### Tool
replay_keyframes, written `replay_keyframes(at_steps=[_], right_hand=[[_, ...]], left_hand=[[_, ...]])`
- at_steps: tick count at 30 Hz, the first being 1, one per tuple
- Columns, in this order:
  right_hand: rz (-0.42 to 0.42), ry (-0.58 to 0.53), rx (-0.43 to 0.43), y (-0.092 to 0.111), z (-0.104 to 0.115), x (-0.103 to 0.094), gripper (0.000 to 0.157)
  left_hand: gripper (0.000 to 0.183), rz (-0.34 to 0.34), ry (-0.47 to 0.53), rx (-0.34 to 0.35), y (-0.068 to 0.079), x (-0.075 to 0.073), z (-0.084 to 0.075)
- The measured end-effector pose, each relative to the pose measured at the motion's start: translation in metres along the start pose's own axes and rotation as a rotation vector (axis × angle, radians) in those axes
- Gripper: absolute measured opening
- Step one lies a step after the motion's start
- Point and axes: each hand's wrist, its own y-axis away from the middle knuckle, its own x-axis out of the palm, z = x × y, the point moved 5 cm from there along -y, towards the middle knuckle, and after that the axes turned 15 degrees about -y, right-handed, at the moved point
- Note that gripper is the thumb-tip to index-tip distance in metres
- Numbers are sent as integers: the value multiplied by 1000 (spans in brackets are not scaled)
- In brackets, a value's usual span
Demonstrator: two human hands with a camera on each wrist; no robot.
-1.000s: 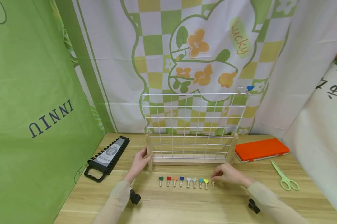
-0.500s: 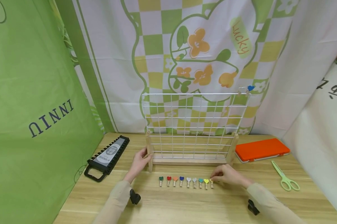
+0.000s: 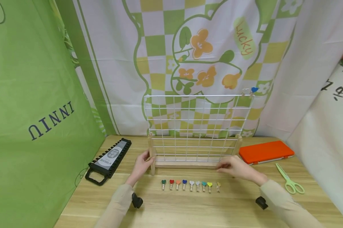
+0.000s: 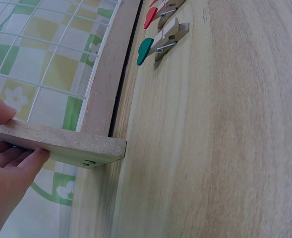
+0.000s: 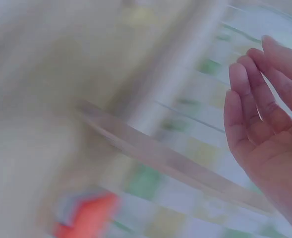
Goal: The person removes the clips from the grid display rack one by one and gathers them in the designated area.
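A white wire grid (image 3: 200, 119) stands in a wooden base. My left hand (image 3: 141, 166) grips the base's left leg (image 4: 61, 141), thumb on one face and fingers on the other. My right hand (image 3: 234, 167) hangs by the base's right end, its fingers loosely bent with nothing between them, as the right wrist view also shows. Below lies a row of small wooden clothespins with heart tops, from a dark green clothespin (image 4: 158, 43) on the left to a gold clothespin (image 3: 218, 186) on the right. A white and a blue clothespin (image 3: 254, 90) sit on the grid's top right.
A black toothed rack with a handle (image 3: 108, 161) lies at the left. An orange case (image 3: 266, 152) and light green scissors (image 3: 289, 180) lie at the right. Patterned curtains (image 3: 157, 47) hang behind the wooden table (image 3: 171, 212).
My right hand has let go of the gold clothespin and risen toward the grid's base. That clothespin now lies slightly farther right and tilted. My left hand has stayed in place.
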Motion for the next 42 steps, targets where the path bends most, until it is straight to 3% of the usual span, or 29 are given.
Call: replay_keyframes(at_steps=[11,16,20,28,36,42], right_hand=[[-399,278,-315,-24,124,-136,33],[-525,371,-352,-30,162,-190,33],[-561,423,-308,-38,170,-218,28],[-423,480,-126,-59,156,-231,16],[-380,515,-161,-66,152,-228,12],[-378,548,-236,-67,156,-227,14]], left_hand=[[54,2,-2,-1,0,0,1],[56,11,17,-20,1,-1,1],[56,7,10,-16,1,-2,1],[57,3,2,-5,2,-1,1],[57,7,13,-11,2,-1,-2],[57,7,13,-7,0,-1,0]])
